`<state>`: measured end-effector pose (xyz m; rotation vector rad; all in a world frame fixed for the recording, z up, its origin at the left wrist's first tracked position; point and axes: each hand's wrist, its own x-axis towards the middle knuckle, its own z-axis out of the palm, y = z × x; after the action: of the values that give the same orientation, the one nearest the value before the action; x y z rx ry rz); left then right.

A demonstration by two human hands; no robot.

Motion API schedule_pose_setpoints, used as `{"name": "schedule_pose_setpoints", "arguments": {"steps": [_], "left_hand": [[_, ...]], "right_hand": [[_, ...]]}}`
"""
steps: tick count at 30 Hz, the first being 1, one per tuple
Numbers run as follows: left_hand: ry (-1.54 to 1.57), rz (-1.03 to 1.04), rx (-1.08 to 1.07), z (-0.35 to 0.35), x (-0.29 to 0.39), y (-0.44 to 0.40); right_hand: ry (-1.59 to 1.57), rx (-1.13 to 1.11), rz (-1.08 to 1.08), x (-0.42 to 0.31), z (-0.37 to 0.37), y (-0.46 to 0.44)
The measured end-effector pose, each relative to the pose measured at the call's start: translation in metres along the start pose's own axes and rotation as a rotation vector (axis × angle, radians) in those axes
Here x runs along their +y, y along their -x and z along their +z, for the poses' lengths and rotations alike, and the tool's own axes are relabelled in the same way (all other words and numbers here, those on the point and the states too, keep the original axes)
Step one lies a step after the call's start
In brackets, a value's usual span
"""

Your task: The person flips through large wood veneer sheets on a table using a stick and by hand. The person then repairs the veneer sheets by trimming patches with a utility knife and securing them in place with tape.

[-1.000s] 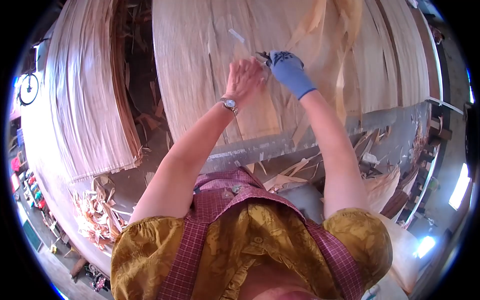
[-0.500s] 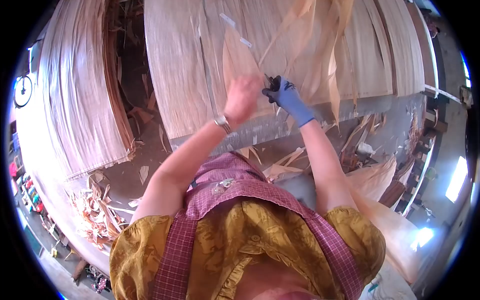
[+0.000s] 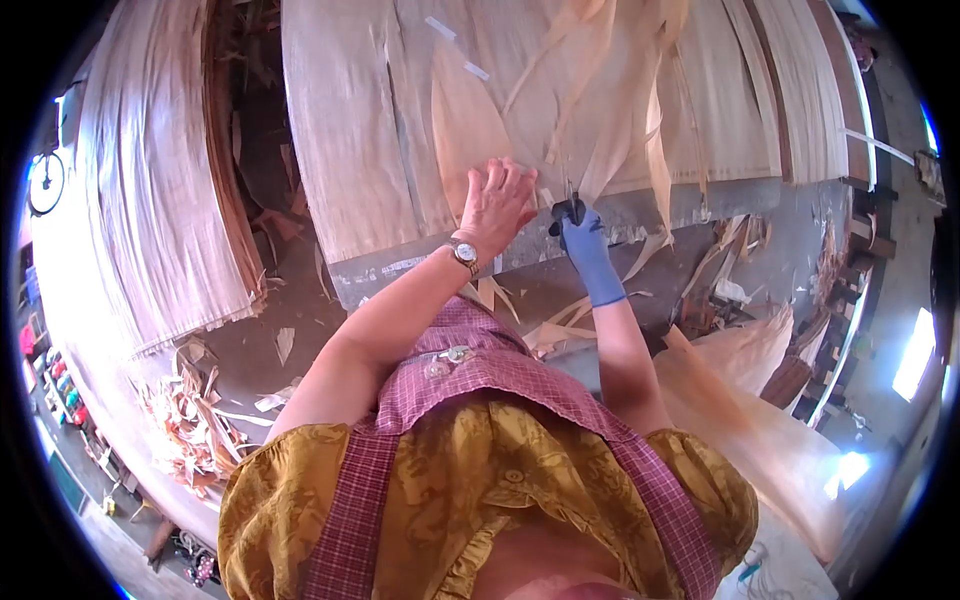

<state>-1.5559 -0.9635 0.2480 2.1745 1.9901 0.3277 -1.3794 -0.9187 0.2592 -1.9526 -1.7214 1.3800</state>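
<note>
My bare left hand (image 3: 495, 208), with a watch at the wrist, lies on the wood veneer sheet (image 3: 350, 170) near its front edge, fingers spread. In a blue glove with black fingertips, my right hand (image 3: 580, 228) is closed around a knife (image 3: 570, 188). The thin blade points away from me at the sheet's front edge; most of the handle is hidden in the fist. A darker pointed veneer piece (image 3: 462, 115) lies on the sheet ahead of my left hand. Two small white tape strips (image 3: 476, 71) are stuck beyond it.
Loose veneer strips (image 3: 655, 130) trail over the sheet and off its front edge. A grey board edge (image 3: 400, 262) shows beneath the stack. Another veneer stack (image 3: 150, 190) stands at left, with a heap of scraps (image 3: 195, 430) below it. Larger offcuts (image 3: 740, 400) lie at right.
My left hand has come to lie flat with fingers spread, after being blurred beside the knife. My right hand has drawn the knife back toward me and slightly right, to the sheet's edge.
</note>
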Motion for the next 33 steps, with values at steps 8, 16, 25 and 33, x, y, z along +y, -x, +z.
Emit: {"name": "schedule_pose_setpoints", "arguments": {"steps": [8, 16, 25, 33], "left_hand": [[0.349, -0.373, 0.09, -0.04, -0.049, 0.104], [0.148, -0.291, 0.031, -0.02, -0.047, 0.109], [0.186, -0.318, 0.073, -0.025, -0.047, 0.104], [0.083, -0.311, 0.022, -0.02, -0.048, 0.101]], "right_hand": [[-0.124, -0.402, -0.33, -0.026, 0.061, -0.032], [-0.092, -0.607, -0.171, -0.057, 0.089, -0.039], [-0.128, -0.562, -0.151, -0.067, 0.082, -0.03], [-0.152, -0.622, -0.131, -0.063, 0.081, -0.035]]}}
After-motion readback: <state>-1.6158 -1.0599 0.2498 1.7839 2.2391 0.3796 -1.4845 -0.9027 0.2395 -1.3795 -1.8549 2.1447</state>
